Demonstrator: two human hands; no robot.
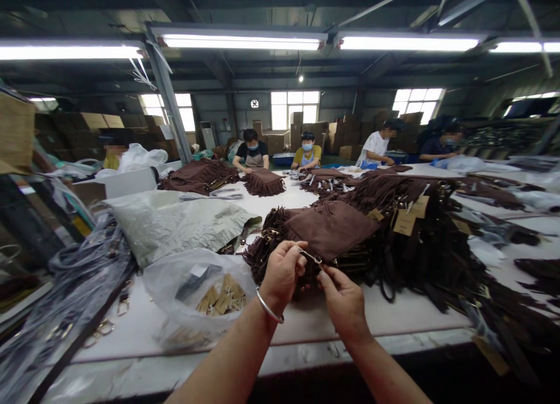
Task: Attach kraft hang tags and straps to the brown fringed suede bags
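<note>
Between my hands runs a short, thin pale cord [310, 254]. My left hand [282, 272], with a silver bangle at the wrist, pinches its upper end. My right hand [343, 299] is closed at the lower end, thumb and forefinger together; whether it also grips a small metal ring there I cannot tell. Right behind them lies a stack of dark brown fringed bags [335, 229], with gold zips along the side. Left of my left hand, an open clear plastic bag [164, 281] holds several tan paper tags [225, 296] with white strings.
Brown bags with tags [406, 220] heap up on the right, straps hanging over the table edge [306, 351]. On the left lie a silvery plastic sack [175, 223] and plastic-wrapped straps [87, 281]. Co-workers [308, 153] sit across the table.
</note>
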